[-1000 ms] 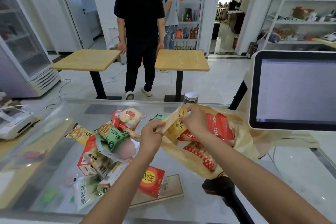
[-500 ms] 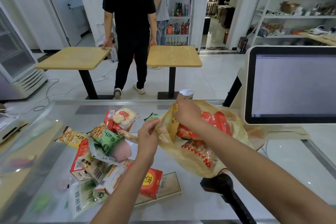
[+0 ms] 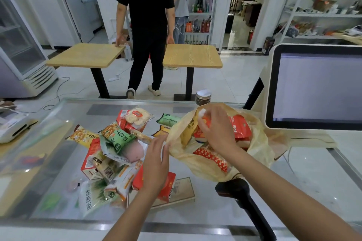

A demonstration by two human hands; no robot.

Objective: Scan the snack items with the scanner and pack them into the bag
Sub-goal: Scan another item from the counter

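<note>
Head view: an orange packet [image 3: 204, 124] is being put into the bag [image 3: 260, 150] by the right hand [image 3: 215, 129]. This step is likely being done best if the mouth is being drawn wide and low while the packet is being slid in flat beside the red packet [image 3: 242, 126] already inside, rather than stood on end. That way nothing is being tipped back over the limp rim. The film looks thin, so corners should be eased in, not forced, and the packet is best let go only once it is being carried by the snacks beneath it.

The right hand is being held palm down over the bag's mouth, wrist bent, with the fingers curled round the top of the orange packet. The left hand [image 3: 156, 160] is being held at the bag's near rim, fingers straight and close together, tips touching the plastic. Whether the rim is being pinched beneath them cannot be told.

The bag is lying slumped on the table [image 3: 313, 182], just left of the monitor [image 3: 317, 88]. A pile [image 3: 117, 143] of unpacked snacks is lying beside the left hand, and the scanner [image 3: 241, 193] is lying below the bag, near the right forearm.
</note>
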